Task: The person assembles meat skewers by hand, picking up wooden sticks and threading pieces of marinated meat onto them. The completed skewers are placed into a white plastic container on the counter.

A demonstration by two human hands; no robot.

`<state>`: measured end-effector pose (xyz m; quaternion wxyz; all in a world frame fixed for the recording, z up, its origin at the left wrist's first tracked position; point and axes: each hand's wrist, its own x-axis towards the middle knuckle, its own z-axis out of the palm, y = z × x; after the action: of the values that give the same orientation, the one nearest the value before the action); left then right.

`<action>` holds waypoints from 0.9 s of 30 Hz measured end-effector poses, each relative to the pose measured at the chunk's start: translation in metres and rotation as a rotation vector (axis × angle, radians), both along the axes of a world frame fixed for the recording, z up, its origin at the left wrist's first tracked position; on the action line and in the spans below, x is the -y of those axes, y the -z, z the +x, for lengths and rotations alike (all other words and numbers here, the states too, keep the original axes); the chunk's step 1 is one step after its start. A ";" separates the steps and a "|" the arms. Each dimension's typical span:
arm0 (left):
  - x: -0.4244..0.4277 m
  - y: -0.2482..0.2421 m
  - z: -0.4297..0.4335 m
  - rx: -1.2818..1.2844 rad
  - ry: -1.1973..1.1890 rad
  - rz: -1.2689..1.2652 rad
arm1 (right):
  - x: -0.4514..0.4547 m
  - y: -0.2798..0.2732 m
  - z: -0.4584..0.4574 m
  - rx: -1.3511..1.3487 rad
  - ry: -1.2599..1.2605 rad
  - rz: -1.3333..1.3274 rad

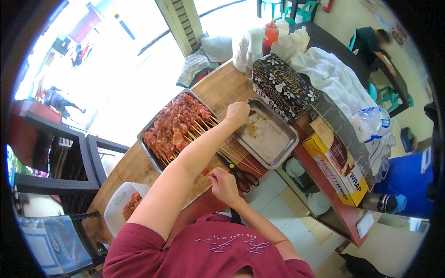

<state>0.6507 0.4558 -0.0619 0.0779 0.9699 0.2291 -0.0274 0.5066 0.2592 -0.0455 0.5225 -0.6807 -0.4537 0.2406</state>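
My left hand [238, 114] reaches across to the near-left rim of a metal tray [274, 140] with brown liquid in it. Its fingers are curled over a small dark reddish bit, and its grip is hidden. Closer to my body, my right hand [224, 186] has thumb and fingers pinched at a small piece of raw meat [205, 171]. Beyond my left forearm, another metal tray [146, 147] holds a heap of raw meat skewers [177, 121], bare stick ends towards me. Black-handled scissors [238, 172] lie beside my right hand, next to bare bamboo sticks [240, 158].
A white tub [116, 205] of raw meat [132, 205] stands at left. Behind the right-hand tray are a patterned box [283, 85], squeeze bottles [271, 36] and a white cloth [330, 73]. A yellow wrap box [335, 166] lies right. A person [368, 45] sits at a far table.
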 end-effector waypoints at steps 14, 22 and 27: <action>-0.024 -0.057 -0.004 0.065 -0.006 -0.429 | -0.003 -0.010 0.006 -0.046 -0.028 0.001; -0.046 -0.085 -0.032 0.149 -0.022 -1.017 | -0.034 -0.011 0.002 0.011 -0.015 0.032; -0.050 -0.083 -0.044 0.146 -0.060 -0.962 | -0.098 -0.002 -0.017 0.100 -0.016 0.036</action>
<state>0.6064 0.5057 0.0209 0.5341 0.8161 0.2124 -0.0599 0.4894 0.3571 -0.0434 0.5095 -0.6785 -0.4889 0.2024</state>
